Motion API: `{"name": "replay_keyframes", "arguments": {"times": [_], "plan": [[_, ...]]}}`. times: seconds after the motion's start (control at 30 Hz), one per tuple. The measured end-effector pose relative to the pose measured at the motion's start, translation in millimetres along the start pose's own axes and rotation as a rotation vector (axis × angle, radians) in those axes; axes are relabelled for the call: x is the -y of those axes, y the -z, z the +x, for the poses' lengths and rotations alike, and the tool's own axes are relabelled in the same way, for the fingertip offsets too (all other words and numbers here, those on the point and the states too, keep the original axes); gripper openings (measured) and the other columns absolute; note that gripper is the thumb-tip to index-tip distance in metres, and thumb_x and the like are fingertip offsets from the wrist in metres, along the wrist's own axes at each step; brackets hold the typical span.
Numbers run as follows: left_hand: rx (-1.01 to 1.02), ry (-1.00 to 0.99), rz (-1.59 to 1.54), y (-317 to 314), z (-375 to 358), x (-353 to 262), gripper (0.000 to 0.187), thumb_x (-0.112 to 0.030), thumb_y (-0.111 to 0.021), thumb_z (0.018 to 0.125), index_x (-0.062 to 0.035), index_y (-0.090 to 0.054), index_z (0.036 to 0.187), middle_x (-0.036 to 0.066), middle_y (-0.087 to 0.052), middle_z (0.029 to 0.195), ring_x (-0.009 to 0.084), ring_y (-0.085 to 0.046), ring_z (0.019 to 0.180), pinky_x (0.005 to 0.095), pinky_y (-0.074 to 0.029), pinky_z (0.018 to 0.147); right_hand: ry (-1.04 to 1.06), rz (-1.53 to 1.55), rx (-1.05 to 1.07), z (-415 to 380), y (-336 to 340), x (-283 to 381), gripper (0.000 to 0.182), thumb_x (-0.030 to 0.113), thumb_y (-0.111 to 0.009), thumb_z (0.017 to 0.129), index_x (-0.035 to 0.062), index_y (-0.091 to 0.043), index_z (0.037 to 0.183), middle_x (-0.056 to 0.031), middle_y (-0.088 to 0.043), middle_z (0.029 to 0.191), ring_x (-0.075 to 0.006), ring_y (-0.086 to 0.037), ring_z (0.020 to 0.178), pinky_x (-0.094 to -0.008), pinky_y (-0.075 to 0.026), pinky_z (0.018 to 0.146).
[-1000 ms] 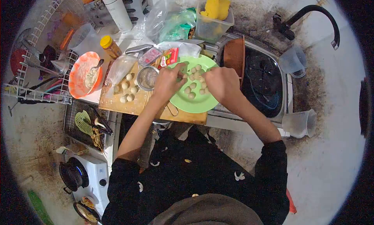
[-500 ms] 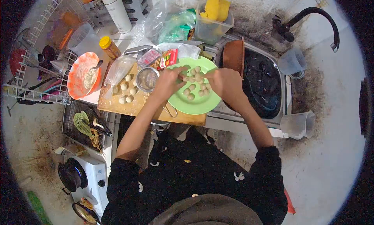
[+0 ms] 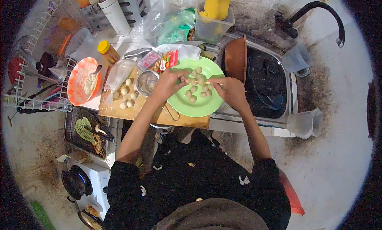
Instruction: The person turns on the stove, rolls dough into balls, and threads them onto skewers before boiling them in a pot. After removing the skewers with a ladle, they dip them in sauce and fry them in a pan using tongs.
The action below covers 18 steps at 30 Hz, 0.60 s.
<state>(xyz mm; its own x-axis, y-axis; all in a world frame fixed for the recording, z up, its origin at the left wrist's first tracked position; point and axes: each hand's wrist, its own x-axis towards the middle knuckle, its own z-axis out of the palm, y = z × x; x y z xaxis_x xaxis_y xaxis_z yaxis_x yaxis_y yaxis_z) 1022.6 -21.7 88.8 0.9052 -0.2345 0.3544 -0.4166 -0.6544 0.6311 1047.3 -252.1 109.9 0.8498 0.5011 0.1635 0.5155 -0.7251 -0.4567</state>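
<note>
Over a light green plate point(image 3: 195, 107), my right hand point(image 3: 231, 91) pinches a thin wooden skewer point(image 3: 215, 83) that lies roughly level. Several round meatballs point(image 3: 193, 82) sit in line with the skewer; which ones are threaded on it is hard to tell. At the skewer's left end my left hand point(image 3: 170, 86) has its fingers closed on a meatball. Loose meatballs lie on the plate around and below the skewer. The plate rests partly on a wooden board point(image 3: 149, 115), where paler dough balls point(image 3: 124, 90) sit beside a small metal strainer point(image 3: 147, 82).
An orange-and-white bowl point(image 3: 75, 92) with a spoon stands left, near a yellow-lidded jar point(image 3: 108, 52). Behind the plate are a red packet point(image 3: 170, 59) and a knife point(image 3: 137, 52). A sink point(image 3: 266, 114) is right; a lit stove point(image 3: 89, 182) is lower left.
My right hand has drawn slightly down and back, so more of the skewer shows between the hands. My left hand stays near the same meatball. The whole view has shifted a little.
</note>
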Motion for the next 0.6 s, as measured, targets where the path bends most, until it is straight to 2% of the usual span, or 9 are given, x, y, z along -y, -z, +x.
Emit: {"name": "replay_keyframes", "arguments": {"times": [0.17,0.27,0.33,0.37,0.43,0.47,0.53,0.57,0.6], "plan": [[-0.002,0.002,-0.022,-1,-1,2,0.036,-0.004,-0.068,0.064,-0.0053,-0.061,0.099,0.011,-0.062,0.069,0.0232,-0.061,0.067,0.0315,-0.048,0.064,-0.005,0.012,0.002,0,-1,1,0.016,0.026,-0.054,0.078,0.0242,-0.067,0.088,-0.0048,-0.064,0.083,-0.0261,-0.062,0.065,-0.0348,-0.049,0.058],[0.030,0.043,-0.068,0,-1,2,0.038,-0.004,-0.068,0.064,-0.0057,-0.060,0.101,0.012,-0.062,0.076,0.0231,-0.061,0.070,0.0318,-0.048,0.066,-0.012,0.028,0.008,-2,-1,5,0.017,0.026,-0.054,0.079,0.0246,-0.067,0.090,-0.0047,-0.064,0.083,-0.0268,-0.061,0.065,-0.0349,-0.049,0.058],[-0.081,-0.053,-0.075,3,0,-3,0.040,-0.004,-0.068,0.064,-0.0056,-0.059,0.103,0.012,-0.061,0.083,0.0245,-0.060,0.074,0.0315,-0.046,0.071,-0.115,0.025,0.073,-5,7,13,0.018,0.023,-0.056,0.079,0.0163,-0.066,0.092,-0.0098,-0.063,0.083,-0.0265,-0.061,0.073,-0.0324,-0.047,0.063],[-0.083,-0.058,-0.074,6,0,-6,0.040,-0.004,-0.068,0.064,-0.0056,-0.059,0.103,0.012,-0.061,0.083,0.0245,-0.060,0.074,0.0315,-0.046,0.071,-0.114,0.023,0.067,-9,8,14,0.018,0.023,-0.056,0.079,0.0163,-0.066,0.092,-0.0098,-0.063,0.083,-0.0265,-0.061,0.073,-0.0324,-0.047,0.063],[-0.264,0.052,-0.053,21,0,-24,0.039,-0.006,-0.067,0.067,-0.0051,-0.058,0.105,0.010,-0.060,0.091,0.0224,-0.059,0.079,0.0295,-0.045,0.075,-0.127,0.083,-0.055,-18,10,15,0.018,0.019,-0.055,0.082,0.0113,-0.065,0.095,-0.0083,-0.065,0.083,-0.0197,-0.062,0.070,-0.0273,-0.046,0.061],[-0.266,0.048,-0.049,22,-1,-26,0.039,-0.006,-0.067,0.067,-0.0051,-0.058,0.105,0.010,-0.060,0.091,0.0224,-0.059,0.079,0.0295,-0.045,0.075,-0.123,0.084,-0.060,-21,10,18,0.018,0.019,-0.055,0.082,0.0113,-0.065,0.095,-0.0083,-0.065,0.083,-0.0197,-0.062,0.070,-0.0273,-0.046,0.061],[-0.316,0.143,-0.394,23,-1,-32,0.034,-0.009,-0.066,0.073,-0.0039,-0.058,0.106,0.007,-0.061,0.094,0.0152,-0.058,0.082,0.0259,-0.044,0.077,-0.145,0.563,-0.154,-30,12,26,0.018,0.014,-0.053,0.085,0.0047,-0.063,0.097,-0.0026,-0.063,0.080,-0.0073,-0.055,0.067,-0.0202,-0.041,0.057],[-0.317,0.139,-0.392,22,-3,-39,0.034,-0.009,-0.066,0.073,-0.0039,-0.058,0.106,0.007,-0.061,0.094,0.0152,-0.058,0.082,0.0259,-0.044,0.077,-0.142,0.563,-0.158,-34,14,31,0.018,0.014,-0.053,0.085,0.0047,-0.063,0.097,-0.0026,-0.063,0.080,-0.0073,-0.055,0.067,-0.0202,-0.041,0.057],[-0.309,0.268,-0.684,21,-6,-49,0.033,-0.010,-0.065,0.075,-0.0032,-0.058,0.106,0.005,-0.061,0.096,0.0121,-0.057,0.083,0.0245,-0.043,0.077,-0.187,0.626,-0.178,-37,16,38,0.017,0.013,-0.054,0.084,0.0048,-0.064,0.096,-0.0059,-0.064,0.083,-0.0090,-0.056,0.070,-0.0215,-0.043,0.061]]}}
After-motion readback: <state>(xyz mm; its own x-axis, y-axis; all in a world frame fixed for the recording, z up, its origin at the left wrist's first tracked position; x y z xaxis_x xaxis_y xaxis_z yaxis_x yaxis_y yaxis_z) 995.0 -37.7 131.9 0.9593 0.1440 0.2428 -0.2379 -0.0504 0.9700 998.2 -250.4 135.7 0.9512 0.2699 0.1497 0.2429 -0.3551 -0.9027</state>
